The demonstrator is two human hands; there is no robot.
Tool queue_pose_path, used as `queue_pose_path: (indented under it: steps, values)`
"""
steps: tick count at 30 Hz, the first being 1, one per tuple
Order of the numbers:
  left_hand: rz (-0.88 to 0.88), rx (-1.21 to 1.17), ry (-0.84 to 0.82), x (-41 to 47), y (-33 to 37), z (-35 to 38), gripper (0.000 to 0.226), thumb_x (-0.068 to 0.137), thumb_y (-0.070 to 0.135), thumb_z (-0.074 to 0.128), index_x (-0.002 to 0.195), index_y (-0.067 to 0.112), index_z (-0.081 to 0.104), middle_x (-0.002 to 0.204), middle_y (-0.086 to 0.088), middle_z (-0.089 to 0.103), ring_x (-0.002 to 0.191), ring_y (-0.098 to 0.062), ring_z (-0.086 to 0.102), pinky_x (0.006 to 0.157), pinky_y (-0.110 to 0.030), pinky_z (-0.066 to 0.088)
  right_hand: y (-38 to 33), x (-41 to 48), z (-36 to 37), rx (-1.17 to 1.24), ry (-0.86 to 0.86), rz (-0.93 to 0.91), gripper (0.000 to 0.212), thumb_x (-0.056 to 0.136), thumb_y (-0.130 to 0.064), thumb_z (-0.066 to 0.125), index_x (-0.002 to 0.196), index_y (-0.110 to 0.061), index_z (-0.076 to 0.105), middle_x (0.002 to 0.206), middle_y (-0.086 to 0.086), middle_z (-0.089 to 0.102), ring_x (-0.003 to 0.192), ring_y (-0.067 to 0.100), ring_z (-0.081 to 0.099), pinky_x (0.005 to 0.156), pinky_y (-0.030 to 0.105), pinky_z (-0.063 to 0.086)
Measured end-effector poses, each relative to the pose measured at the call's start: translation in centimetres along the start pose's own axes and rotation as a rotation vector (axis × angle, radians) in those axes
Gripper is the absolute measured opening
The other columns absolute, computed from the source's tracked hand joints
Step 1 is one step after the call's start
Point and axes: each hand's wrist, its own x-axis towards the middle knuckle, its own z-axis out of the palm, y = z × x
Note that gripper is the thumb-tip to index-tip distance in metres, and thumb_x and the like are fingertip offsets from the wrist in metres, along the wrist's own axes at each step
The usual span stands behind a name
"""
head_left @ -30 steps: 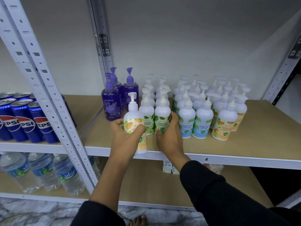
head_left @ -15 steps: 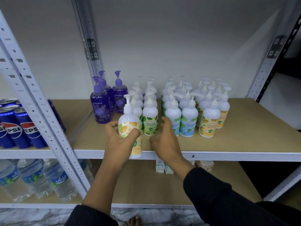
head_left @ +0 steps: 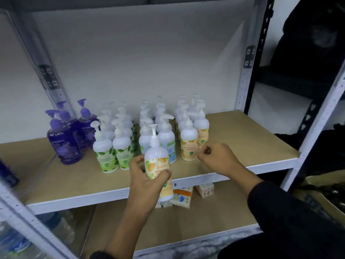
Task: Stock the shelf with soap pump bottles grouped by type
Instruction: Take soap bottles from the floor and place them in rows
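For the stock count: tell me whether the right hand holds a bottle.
No, the right hand is curled and empty; only the left hand grips an orange-label bottle.

A shop stockroom: a metal shelving rack (head_left: 242,169) carries grouped soap pump bottles (head_left: 155,128) and boxed goods (head_left: 182,197).

Orange-label pump bottle (head_left: 158,166) upright, above shelf (head_left: 242,139) edge.

Person, 2 bare hands: left hand (head_left: 147,182), right hand (head_left: 218,161). Black long-sleeve top, plain matte fabric. Right black sleeve (head_left: 280,212) is loose and ends just short of the wrist. Left black sleeve (head_left: 98,256) ends far up the forearm, only its edge in view at frame bottom.
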Motion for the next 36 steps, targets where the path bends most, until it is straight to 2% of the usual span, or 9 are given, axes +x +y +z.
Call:
queue_pose_path:
  steps: [3, 7, 10, 12, 15, 19, 27, 33, 36]
  values:
    - [0.003, -0.047, -0.050, -0.1, -0.5, 3.7, 0.052, 0.082, 0.005, 0.076, 0.116, 0.027, 0.044, 0.099, -0.008, 0.064, 0.070, -0.008, 0.069, 0.054, -0.022, 0.054, 3.9, 1.8, -1.6, -0.057, 0.047, 0.064, 0.012, 0.084, -0.026, 0.066, 0.078, -0.016, 0.065, 0.080, -0.003, 0.067, 0.081, 0.019, 0.062, 0.073, 0.033, 0.051]
    - [0.060, -0.043, -0.092, 0.0, -1.4, 8.6, 0.050, 0.081, 0.007, 0.079, 0.114, 0.030, 0.050, 0.098, -0.003, 0.068, 0.078, -0.011, 0.070, 0.063, -0.025, 0.057, 8.1, 3.2, -2.1, -0.228, 0.112, 0.101, 0.016, 0.086, -0.031, 0.060, 0.093, -0.021, 0.071, 0.101, 0.001, 0.064, 0.101, 0.025, 0.056, 0.083, 0.030, 0.042]
    - [0.113, -0.037, -0.123, 0.7, -1.9, 11.7, 0.050, 0.081, 0.006, 0.079, 0.115, 0.031, 0.053, 0.097, 0.014, 0.070, 0.084, -0.003, 0.069, 0.066, -0.020, 0.055, 9.9, 3.8, -2.1, -0.327, 0.138, 0.069, 0.021, 0.087, -0.036, 0.061, 0.103, -0.027, 0.071, 0.110, 0.001, 0.061, 0.111, 0.027, 0.050, 0.097, 0.036, 0.036]
    - [0.141, -0.037, -0.133, 1.4, -2.3, 13.2, 0.051, 0.081, 0.007, 0.080, 0.117, 0.032, 0.053, 0.100, 0.022, 0.069, 0.089, -0.003, 0.069, 0.069, -0.020, 0.055, 10.5, 4.1, -2.1, -0.346, 0.144, 0.049, 0.023, 0.087, -0.040, 0.061, 0.105, -0.031, 0.071, 0.114, -0.002, 0.058, 0.115, 0.025, 0.047, 0.099, 0.037, 0.031]
    - [0.199, 0.003, -0.102, 2.7, -2.9, 14.9, 0.054, 0.080, 0.011, 0.081, 0.124, 0.025, 0.054, 0.109, 0.015, 0.067, 0.097, -0.004, 0.067, 0.078, -0.021, 0.055, 11.0, 4.2, -2.1, -0.343, 0.159, 0.027, 0.023, 0.087, -0.043, 0.058, 0.105, -0.034, 0.070, 0.116, -0.005, 0.055, 0.116, 0.022, 0.043, 0.096, 0.037, 0.029]
    - [0.242, 0.030, -0.063, 4.1, -3.3, 16.6, 0.053, 0.080, 0.005, 0.078, 0.126, 0.016, 0.055, 0.107, 0.011, 0.065, 0.092, 0.000, 0.065, 0.076, -0.012, 0.049, 11.3, 4.3, -1.8, -0.343, 0.170, 0.012, 0.024, 0.088, -0.046, 0.056, 0.106, -0.035, 0.069, 0.117, -0.006, 0.054, 0.116, 0.022, 0.042, 0.094, 0.037, 0.028]
    - [0.287, 0.055, -0.006, 4.3, -3.8, 17.4, 0.057, 0.077, 0.001, 0.074, 0.122, 0.031, 0.056, 0.109, 0.008, 0.067, 0.096, -0.006, 0.066, 0.077, -0.015, 0.052, 11.4, 4.3, -2.0, -0.332, 0.164, 0.024, 0.028, 0.088, -0.046, 0.054, 0.107, -0.035, 0.069, 0.119, -0.007, 0.054, 0.117, 0.020, 0.041, 0.095, 0.036, 0.026]
    - [0.168, 0.255, 0.146, 3.5, -6.3, 17.2, 0.059, 0.069, 0.030, 0.089, 0.112, 0.026, 0.048, 0.113, 0.002, 0.059, 0.101, -0.009, 0.063, 0.086, -0.033, 0.056, 11.4, 4.0, -2.2, -0.308, 0.162, 0.020, 0.026, 0.087, -0.044, 0.055, 0.105, -0.033, 0.070, 0.120, -0.007, 0.055, 0.117, 0.020, 0.042, 0.096, 0.037, 0.027]
    - [0.181, 0.335, 0.172, 3.6, -6.3, 17.3, 0.053, 0.073, 0.033, 0.087, 0.110, 0.025, 0.049, 0.111, 0.003, 0.055, 0.100, -0.011, 0.060, 0.085, -0.031, 0.054, 11.4, 4.0, -2.2, -0.304, 0.158, 0.015, 0.025, 0.087, -0.043, 0.055, 0.105, -0.033, 0.070, 0.120, -0.008, 0.055, 0.117, 0.019, 0.043, 0.097, 0.037, 0.027]
